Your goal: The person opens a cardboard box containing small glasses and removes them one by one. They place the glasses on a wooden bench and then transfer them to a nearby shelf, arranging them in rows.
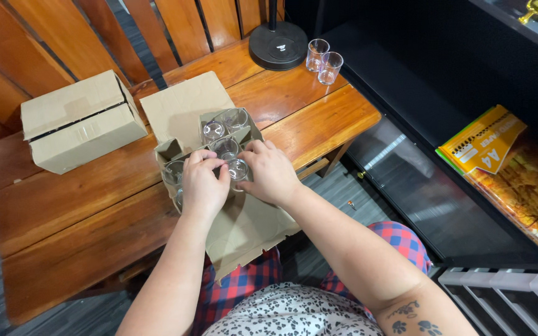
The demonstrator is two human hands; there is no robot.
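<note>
An open cardboard box [185, 106] with dividers sits on the wooden table [63, 205] and holds several clear glasses [214, 129]. My left hand [202, 183] and my right hand [270, 171] both reach into the box's near side. Their fingers meet around one small glass [239, 168] in a front compartment. The left fingers curl over its rim while the right hand grips it from the right. A box flap [244, 230] hangs over the table's front edge toward my lap.
A closed cardboard box [79, 121] lies at the table's left. Two loose glasses [323, 60] stand beside a round black lamp base [278, 45] at the far corner. A dark shelf unit on the right carries a yellow paper package [484, 140].
</note>
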